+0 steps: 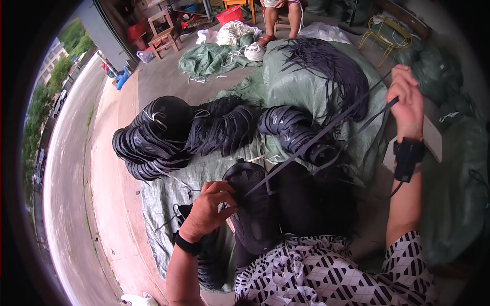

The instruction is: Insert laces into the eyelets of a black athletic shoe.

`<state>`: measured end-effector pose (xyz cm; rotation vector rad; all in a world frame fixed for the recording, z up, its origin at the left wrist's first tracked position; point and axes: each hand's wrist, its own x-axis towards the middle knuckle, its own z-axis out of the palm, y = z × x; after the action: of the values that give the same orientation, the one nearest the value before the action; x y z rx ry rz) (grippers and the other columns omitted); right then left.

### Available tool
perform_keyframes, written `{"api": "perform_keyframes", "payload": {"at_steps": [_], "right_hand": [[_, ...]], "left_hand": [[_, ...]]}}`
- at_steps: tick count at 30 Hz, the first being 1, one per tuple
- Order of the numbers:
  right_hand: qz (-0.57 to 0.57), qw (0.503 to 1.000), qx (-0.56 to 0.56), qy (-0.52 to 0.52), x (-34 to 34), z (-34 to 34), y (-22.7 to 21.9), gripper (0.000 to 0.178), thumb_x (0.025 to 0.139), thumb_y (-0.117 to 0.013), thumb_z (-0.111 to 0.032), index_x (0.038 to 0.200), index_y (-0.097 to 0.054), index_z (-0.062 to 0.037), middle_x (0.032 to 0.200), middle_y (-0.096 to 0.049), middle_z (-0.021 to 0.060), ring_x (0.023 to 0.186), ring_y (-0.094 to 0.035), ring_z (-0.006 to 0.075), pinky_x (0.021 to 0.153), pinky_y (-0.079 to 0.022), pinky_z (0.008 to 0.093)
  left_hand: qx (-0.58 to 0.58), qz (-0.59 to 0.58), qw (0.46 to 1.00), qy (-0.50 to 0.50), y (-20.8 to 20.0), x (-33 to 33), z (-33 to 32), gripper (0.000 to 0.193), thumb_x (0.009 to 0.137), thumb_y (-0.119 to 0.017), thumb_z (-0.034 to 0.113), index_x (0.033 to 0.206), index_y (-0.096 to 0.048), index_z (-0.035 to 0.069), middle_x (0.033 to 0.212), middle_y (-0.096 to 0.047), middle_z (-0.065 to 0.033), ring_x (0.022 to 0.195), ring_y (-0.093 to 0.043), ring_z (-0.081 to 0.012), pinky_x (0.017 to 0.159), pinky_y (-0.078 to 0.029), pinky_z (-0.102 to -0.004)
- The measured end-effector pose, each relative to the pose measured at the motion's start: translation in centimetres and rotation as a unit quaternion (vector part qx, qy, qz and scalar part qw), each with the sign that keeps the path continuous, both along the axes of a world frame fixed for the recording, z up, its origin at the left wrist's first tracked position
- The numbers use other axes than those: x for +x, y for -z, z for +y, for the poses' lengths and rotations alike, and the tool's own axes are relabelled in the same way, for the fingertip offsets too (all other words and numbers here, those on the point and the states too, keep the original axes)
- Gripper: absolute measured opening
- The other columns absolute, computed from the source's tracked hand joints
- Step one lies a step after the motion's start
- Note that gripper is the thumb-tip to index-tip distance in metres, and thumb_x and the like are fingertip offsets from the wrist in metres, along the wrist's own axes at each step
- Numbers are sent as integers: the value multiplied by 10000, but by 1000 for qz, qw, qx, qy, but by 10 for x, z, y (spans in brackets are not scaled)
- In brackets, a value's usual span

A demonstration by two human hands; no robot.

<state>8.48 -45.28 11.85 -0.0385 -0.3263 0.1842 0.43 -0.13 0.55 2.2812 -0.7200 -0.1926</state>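
My right hand (406, 99) is raised at the far right, its fingers closed on a long dark flat shoelace (326, 130). The lace runs taut, down and left, to a black shoe upper (249, 206) lying on my lap; a second strand hangs slacker below it. At the upper's left edge, my left hand (212, 208) has its fingers curled in, gripping the edge. Its fingertips are partly hidden. Beyond my knees, a bundle of dark laces (332, 66) is draped over a green sack (286, 76).
Stacks of nested black shoe uppers (153, 137) lie on a green woven sheet (214, 168), with another stack (296, 133) nearer the middle. A seated person (282, 20) is at the back, near a wooden chair (162, 34) and a yellow wire stool (386, 38). A road borders the left.
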Motion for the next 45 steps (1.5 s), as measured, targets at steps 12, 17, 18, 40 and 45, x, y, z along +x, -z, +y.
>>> {"api": "perform_keyframes", "payload": {"at_steps": [12, 17, 18, 40, 45], "right_hand": [[-102, 990, -98, 9, -76, 28, -108, 130, 992, -305, -196, 886, -338, -128, 578, -382, -14, 410, -240, 85, 392, -155, 254], [-61, 994, -88, -7, -75, 10, -91, 205, 998, -260, -286, 872, -329, -140, 573, -393, -6, 401, -249, 90, 376, -160, 243], [-60, 994, -88, -5, -76, 6, -96, 205, 998, -260, -286, 872, -329, -140, 573, -393, -6, 401, -249, 90, 376, -160, 243], [233, 870, -219, 375, -63, -33, 49, 128, 952, -481, -174, 909, -542, -70, 1094, -570, 75, 827, -524, 138, 703, -408, 256], [183, 848, -408, 284, -78, -108, 120, 152, 949, -503, -200, 889, -548, -67, 805, -530, 10, 514, -354, 65, 457, -312, 193]], "left_hand": [[-156, 356, 892, 232, -19, 34, -89, 431, 913, -596, 301, 1208, -536, -8, 969, -619, -98, 850, -576, -136, 800, -439, -254], [-117, 391, 905, 117, -26, 33, -80, 544, 866, -664, 262, 1289, -449, -4, 764, -580, -39, 734, -563, -86, 653, -443, -242], [-40, 363, 924, 113, -26, 34, -85, 573, 851, -680, 234, 1306, -428, -6, 710, -572, -34, 690, -568, -84, 601, -442, -256], [-670, 238, 655, -254, 15, 17, 12, 208, 983, -460, 257, 887, -514, 82, 552, -248, 81, 460, -235, -34, 420, -236, -201], [-693, 220, 595, -343, 41, 1, 55, 187, 966, -508, 247, 939, -542, 65, 571, -361, 80, 481, -315, -25, 456, -294, -182]]}}
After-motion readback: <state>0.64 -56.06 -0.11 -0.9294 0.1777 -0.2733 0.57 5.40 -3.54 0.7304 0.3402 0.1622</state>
